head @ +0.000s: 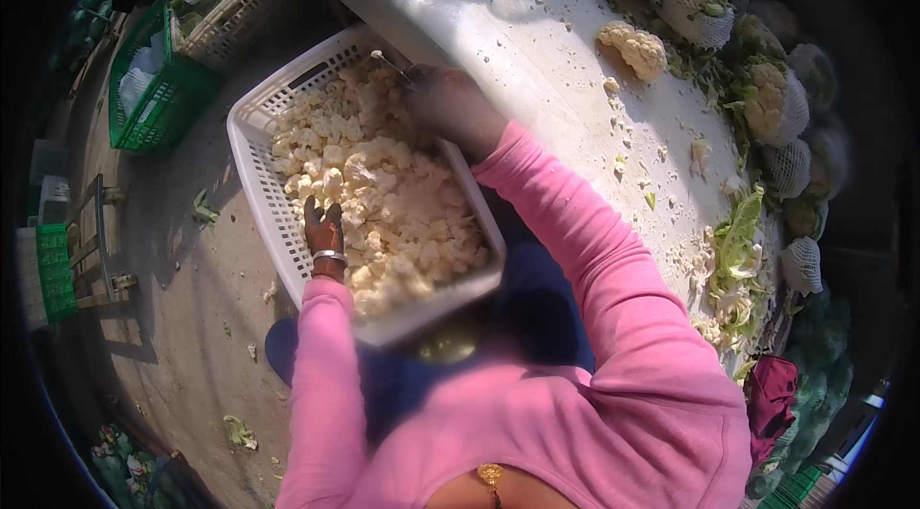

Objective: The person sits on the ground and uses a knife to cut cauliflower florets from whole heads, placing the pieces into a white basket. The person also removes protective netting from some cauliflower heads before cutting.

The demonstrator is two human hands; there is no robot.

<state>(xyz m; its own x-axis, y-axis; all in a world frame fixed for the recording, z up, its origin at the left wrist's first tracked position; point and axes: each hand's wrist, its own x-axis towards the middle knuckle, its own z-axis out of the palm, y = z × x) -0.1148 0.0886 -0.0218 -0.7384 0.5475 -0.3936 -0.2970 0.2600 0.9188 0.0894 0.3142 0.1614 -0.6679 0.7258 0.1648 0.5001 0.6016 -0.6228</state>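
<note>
A white plastic crate [253,142] full of cut cauliflower florets [388,185] stands before me, tilted in view. My left hand [325,232] lies at its left side, fingers apart and touching the florets, with nothing held that I can see. A metal bangle [329,254] circles that wrist. Over the crate's upper right corner is my right hand [449,106], dark and blurred. From its fingers sticks a thin tool [392,66] with a pale tip; its exact kind is unclear.
Right of the crate, a white tabletop [532,85] bears crumbs, a cauliflower piece [634,49], leaves [737,243] and several net-wrapped cauliflowers [773,103]. A green crate [162,88] and a leaf-filled crate [230,6] stand at upper left. A wheeled frame [100,243] is far left.
</note>
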